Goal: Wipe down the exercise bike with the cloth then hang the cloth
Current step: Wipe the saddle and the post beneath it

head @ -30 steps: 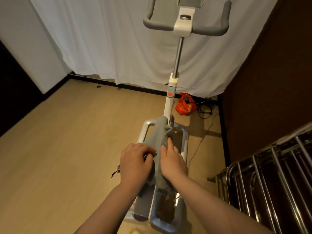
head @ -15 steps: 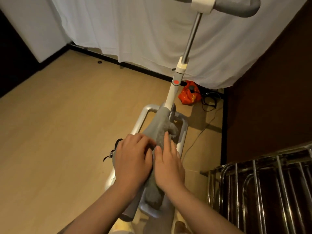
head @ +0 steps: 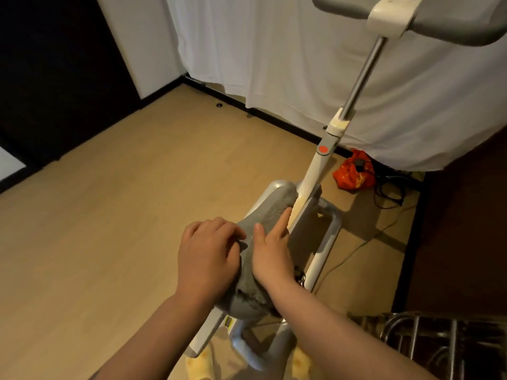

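Grey terry cloth (head: 263, 226) lay draped along the sloping frame of the exercise bike (head: 315, 174), running from the foot of the white post down to the person's wrists. Head view: the left hand (head: 205, 259) rested on the left flank of the cloth with its fingers curled over the fabric, holding it against the frame; the right hand (head: 270, 253) lay flat on the right flank, fingers straight and pressing, the forefinger reaching up toward the post. Neither grip enclosed anything but cloth. Handlebars (head: 452, 31) crossed the upper right corner, apparently not yet reached by the cloth from this position. A red bag (head: 352, 174) and cables (head: 389, 190) lay on the wood floor (head: 109, 215) beside a white curtain (head: 274, 64); a metal rack (head: 439, 346) stood at lower right, a plausible place for hanging. Judged step: wiping the main frame. To do it well, both palms should keep even pressure while the cloth slides along the tube, wrapping its sides, with the bunched lower end kept from catching on the frame.
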Available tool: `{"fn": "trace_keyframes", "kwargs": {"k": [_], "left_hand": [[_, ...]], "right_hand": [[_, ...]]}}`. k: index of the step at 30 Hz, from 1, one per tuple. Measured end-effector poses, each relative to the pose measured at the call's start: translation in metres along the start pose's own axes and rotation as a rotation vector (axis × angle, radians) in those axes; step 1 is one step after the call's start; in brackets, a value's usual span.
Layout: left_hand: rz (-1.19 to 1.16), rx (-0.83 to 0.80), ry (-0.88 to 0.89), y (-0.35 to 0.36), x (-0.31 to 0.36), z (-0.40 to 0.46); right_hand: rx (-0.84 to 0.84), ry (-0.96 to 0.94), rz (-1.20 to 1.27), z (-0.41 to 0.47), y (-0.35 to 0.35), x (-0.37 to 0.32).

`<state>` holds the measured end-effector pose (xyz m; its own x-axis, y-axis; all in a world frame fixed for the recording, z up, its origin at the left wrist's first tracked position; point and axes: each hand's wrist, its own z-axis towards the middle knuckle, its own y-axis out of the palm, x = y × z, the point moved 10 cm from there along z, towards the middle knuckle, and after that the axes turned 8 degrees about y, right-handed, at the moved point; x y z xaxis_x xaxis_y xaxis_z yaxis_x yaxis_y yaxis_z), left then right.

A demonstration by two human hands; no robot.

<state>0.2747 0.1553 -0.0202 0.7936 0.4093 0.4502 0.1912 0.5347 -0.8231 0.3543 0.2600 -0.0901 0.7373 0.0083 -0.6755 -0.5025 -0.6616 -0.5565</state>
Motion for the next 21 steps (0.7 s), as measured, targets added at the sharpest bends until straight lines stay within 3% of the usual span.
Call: {"fn": "trace_keyframes", "kwargs": {"k": [6,10,14,19,21], "left_hand": [[-0.048,-0.009,-0.059,0.007,-0.010,0.013],[-0.053,0.053,-0.047,0.004,-0.009,0.008],[-0.194,0.117,-0.177,-0.002,-0.023,0.004],[-0.215,0.064,-0.133,0.004,-0.021,0.005],[-0.206,0.006,-0.116,0.011,-0.021,0.009]], "right_hand": [[0.109,0.077,0.113,0.040,-0.016,-0.017],[0.052,-0.027,-0.109,0.007,0.002,-0.012],[0.168,0.071,0.031,0.043,-0.020,-0.026],[0.117,0.050,-0.172,0.019,-0.001,-0.017],[0.149,0.101,-0.105,0.030,-0.009,-0.020]]}}
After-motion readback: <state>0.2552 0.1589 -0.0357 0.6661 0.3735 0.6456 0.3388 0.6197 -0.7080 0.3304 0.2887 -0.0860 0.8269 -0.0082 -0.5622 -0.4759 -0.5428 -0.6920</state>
